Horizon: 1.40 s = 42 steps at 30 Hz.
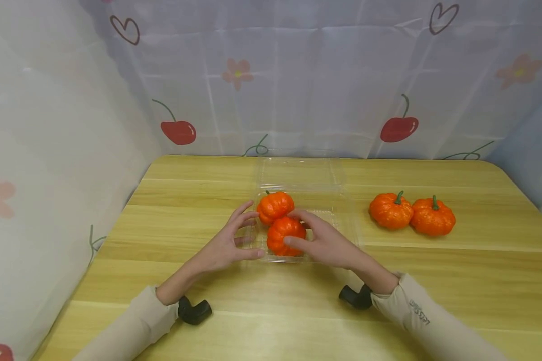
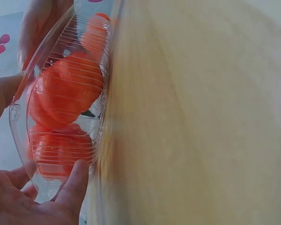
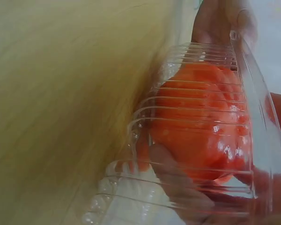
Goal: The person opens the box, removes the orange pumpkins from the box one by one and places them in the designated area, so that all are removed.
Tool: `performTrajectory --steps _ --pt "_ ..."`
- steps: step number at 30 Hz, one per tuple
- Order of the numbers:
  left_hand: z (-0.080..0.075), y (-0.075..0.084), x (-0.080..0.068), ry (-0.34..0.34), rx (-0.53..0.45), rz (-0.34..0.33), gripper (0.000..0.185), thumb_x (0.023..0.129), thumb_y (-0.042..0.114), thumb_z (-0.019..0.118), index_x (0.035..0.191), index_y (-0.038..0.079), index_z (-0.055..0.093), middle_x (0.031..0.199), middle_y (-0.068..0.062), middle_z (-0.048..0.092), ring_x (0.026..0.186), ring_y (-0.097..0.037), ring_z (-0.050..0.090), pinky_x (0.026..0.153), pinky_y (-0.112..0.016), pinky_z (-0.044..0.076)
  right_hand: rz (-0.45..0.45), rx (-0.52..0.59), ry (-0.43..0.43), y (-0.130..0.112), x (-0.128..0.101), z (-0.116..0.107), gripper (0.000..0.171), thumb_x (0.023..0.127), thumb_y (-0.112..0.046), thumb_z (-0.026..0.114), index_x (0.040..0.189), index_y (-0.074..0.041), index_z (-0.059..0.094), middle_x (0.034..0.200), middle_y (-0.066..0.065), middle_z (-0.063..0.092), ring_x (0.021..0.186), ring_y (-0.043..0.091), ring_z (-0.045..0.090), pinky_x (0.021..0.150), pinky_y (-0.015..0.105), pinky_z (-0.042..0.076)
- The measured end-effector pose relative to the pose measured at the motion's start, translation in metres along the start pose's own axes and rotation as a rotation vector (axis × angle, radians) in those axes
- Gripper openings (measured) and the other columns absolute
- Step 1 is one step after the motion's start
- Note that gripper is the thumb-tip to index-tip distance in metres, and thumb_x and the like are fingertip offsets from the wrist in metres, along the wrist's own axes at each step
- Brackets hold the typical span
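Note:
A clear plastic clamshell container [image 1: 339,220] lies with its lid [image 1: 298,172] folded back. Inside are two small orange pumpkins, one behind [image 1: 275,206] with a green stem and one in front [image 1: 280,233]. My right hand [image 1: 327,243] reaches in from the right and grips the front pumpkin, thumb on its near side and fingers along its far right. On the left side my left hand [image 1: 223,245] holds the container, its thumb at the near corner and fingers spread along the wall. Through the ribbed plastic, the left wrist view shows both pumpkins [image 2: 68,91] close together.
Two more orange pumpkins, a left one [image 1: 390,210] and a right one [image 1: 432,216], sit side by side on the wooden table [image 1: 162,200] to the right. A printed curtain [image 1: 298,90] hangs behind the table's far edge. Black wrist mounts [image 1: 194,311] show below both sleeves.

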<state>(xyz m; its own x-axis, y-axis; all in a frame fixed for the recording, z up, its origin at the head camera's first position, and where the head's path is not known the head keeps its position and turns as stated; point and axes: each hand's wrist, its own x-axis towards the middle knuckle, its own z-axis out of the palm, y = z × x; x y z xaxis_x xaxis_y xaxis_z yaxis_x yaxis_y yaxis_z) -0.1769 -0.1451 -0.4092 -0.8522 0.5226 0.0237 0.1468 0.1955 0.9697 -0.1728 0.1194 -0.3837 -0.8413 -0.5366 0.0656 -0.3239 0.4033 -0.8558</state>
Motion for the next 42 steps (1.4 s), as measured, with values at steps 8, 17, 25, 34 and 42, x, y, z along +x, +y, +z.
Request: performTrajectory --steps 8,17,25,34,42 --pt "-0.0004 0.0009 -0.0015 0.011 0.02 0.005 0.105 0.081 0.011 0.082 0.158 0.023 0.013 0.157 -0.002 0.023 0.14 -0.029 0.033 0.105 -0.044 0.044 0.025 -0.024 0.054 -0.0032 -0.0007 0.0036 0.047 0.094 -0.024 0.069 0.134 -0.005 0.053 0.128 0.006 0.059 0.118 0.029 0.055 0.098 0.047 0.048" --pt "-0.0018 -0.0009 -0.0026 0.009 0.014 0.004 0.105 0.081 0.011 0.082 0.159 0.021 0.012 0.156 -0.003 0.023 0.14 -0.03 0.032 0.105 -0.045 0.043 0.031 -0.013 0.101 -0.0011 -0.0012 0.0057 0.04 0.097 -0.029 0.065 0.128 -0.008 0.055 0.124 0.006 0.061 0.117 0.03 0.056 0.099 0.05 0.047" --pt "-0.0016 -0.0013 -0.0021 0.014 0.024 0.009 0.105 0.081 0.01 0.083 0.159 0.021 0.013 0.157 -0.003 0.023 0.14 -0.03 0.032 0.105 -0.044 0.044 0.058 0.008 0.122 -0.0004 -0.0016 0.0051 0.032 0.097 -0.026 0.065 0.122 -0.011 0.054 0.122 0.01 0.059 0.112 0.033 0.058 0.097 0.049 0.049" --pt "-0.0003 -0.0009 -0.0007 0.014 0.021 0.004 0.104 0.081 0.009 0.082 0.158 0.021 0.013 0.157 -0.002 0.022 0.14 -0.03 0.032 0.105 -0.045 0.043 0.105 -0.041 0.145 -0.0008 -0.0038 0.0053 0.05 0.095 -0.031 0.067 0.134 0.0 0.058 0.129 0.011 0.061 0.113 0.031 0.057 0.093 0.048 0.05" --pt "0.0011 -0.0013 0.0 0.01 0.019 0.012 0.103 0.081 0.008 0.082 0.158 0.019 0.015 0.158 -0.002 0.019 0.14 -0.031 0.032 0.105 -0.045 0.043 0.13 -0.015 0.199 -0.0021 -0.0065 0.0039 0.049 0.09 -0.033 0.072 0.129 -0.006 0.062 0.122 0.006 0.063 0.113 0.028 0.057 0.092 0.047 0.05"
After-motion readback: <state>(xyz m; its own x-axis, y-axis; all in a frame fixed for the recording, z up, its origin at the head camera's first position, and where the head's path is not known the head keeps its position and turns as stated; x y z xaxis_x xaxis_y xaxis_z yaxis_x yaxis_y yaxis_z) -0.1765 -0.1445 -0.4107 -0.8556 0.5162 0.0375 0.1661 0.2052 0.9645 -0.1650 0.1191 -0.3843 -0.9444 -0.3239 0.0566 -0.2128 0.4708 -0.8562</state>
